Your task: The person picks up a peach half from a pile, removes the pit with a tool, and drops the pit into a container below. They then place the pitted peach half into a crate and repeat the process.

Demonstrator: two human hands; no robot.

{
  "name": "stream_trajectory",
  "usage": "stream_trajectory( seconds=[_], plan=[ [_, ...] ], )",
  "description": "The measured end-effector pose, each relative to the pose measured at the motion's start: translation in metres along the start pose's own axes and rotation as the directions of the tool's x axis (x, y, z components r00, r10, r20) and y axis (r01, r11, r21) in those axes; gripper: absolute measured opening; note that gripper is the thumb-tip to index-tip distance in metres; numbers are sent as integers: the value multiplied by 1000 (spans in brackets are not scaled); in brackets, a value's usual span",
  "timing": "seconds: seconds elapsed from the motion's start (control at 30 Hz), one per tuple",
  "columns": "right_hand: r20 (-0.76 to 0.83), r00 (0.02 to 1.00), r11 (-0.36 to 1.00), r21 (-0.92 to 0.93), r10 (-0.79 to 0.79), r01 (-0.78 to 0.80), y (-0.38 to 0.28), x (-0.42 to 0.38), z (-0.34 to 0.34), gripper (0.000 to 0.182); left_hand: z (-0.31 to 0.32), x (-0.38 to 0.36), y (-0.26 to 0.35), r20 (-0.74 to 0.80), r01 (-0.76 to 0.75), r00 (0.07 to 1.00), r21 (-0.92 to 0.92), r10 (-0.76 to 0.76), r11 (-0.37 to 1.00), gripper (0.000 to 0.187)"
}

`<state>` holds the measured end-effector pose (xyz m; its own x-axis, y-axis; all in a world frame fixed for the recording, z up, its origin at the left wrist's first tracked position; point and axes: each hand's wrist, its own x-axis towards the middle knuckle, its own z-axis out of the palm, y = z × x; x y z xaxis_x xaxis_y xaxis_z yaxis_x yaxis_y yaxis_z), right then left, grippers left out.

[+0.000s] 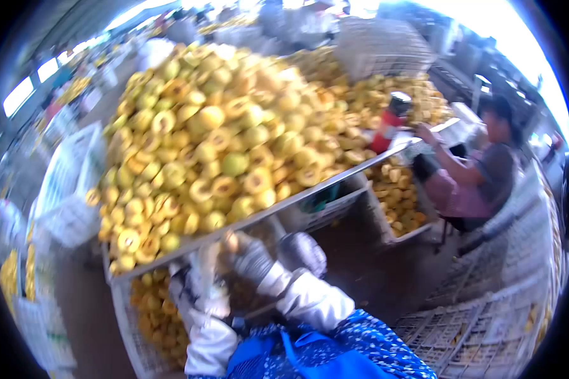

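A big heap of halved yellow fruit, like peaches [234, 164], covers the table [297, 201] in front of me. My right hand [253, 258], in a grey glove, is just below the table's near edge with its fingers curled. Something small and orange-brown shows at its fingertips; I cannot tell what it is. My left hand [193, 284], also gloved, is to the left, close above a crate of fruit [152, 312]. Motion smears its fingers. A pale blurred patch lies between the two hands.
A person [477, 164] sits at the table's right end, near a red container with a dark top [391, 121]. Another fruit crate [398, 202] stands below the table. White crates [69, 183] stand at left, and large crates [487, 316] at lower right.
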<state>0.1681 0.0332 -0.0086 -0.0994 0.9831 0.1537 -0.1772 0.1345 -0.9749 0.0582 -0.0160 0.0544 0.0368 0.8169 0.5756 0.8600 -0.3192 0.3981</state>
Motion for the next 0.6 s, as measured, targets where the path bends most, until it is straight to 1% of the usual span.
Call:
stream_trajectory(
  seconds=[0.03,0.07,0.1,0.13,0.17,0.2,0.23,0.27,0.3,0.37,0.4,0.43,0.5,0.53,0.57,0.6],
  plan=[
    [-34,992,980,159,125,-118,12,-3,4,28,2,-6,2,-9,-32,999,15,32,999,22],
    [-60,996,998,-8,-59,59,29,-4,2,24,11,-7,0,-7,-27,1000,-44,27,999,22],
    [-79,989,976,-190,-127,110,14,-9,0,24,23,-10,-4,-4,48,999,-192,-50,980,21],
    [-48,999,965,-261,-6,-7,16,-9,-4,23,36,-12,-7,24,140,990,-347,-141,927,21],
    [-26,1000,926,-377,2,-12,15,-8,-7,22,49,-9,-6,75,244,968,-499,-239,831,21],
    [-18,1000,940,-341,21,-26,13,-8,-8,21,59,-6,-7,142,335,937,-632,-320,699,21],
    [-1,986,883,-446,-166,148,24,-7,-8,19,65,-5,-8,212,411,898,-716,-385,565,21],
    [-35,997,912,-408,-67,47,29,-7,-5,19,70,-6,-8,278,465,861,-768,-426,441,20],
    [-52,998,931,-361,36,-53,27,-5,-4,20,75,-4,-10,329,501,832,-792,-448,348,20],
    [-72,997,889,-454,32,-62,8,-7,-8,22,83,-1,-16,408,545,786,-812,-465,208,20],
    [-42,992,976,-183,116,-122,12,-5,-7,20,87,1,-18,435,556,769,-816,-469,155,19],
    [-13,980,976,98,199,-196,15,-2,-6,19,90,3,-22,459,562,752,-822,-474,96,19],
    [77,974,966,129,214,-222,30,1,-3,16,95,5,-30,501,565,721,-825,-478,-12,19],
    [167,971,979,-144,169,-145,-38,-24,-21,14,97,5,-33,518,558,713,-827,-472,-65,19],
    [251,955,987,-44,160,-154,8,-25,-16,18,98,3,-37,538,557,695,-822,-477,-115,18],
    [230,938,935,184,258,-303,-40,-43,-25,19,97,-1,-45,548,545,683,-822,-482,-163,18]
  ],
)
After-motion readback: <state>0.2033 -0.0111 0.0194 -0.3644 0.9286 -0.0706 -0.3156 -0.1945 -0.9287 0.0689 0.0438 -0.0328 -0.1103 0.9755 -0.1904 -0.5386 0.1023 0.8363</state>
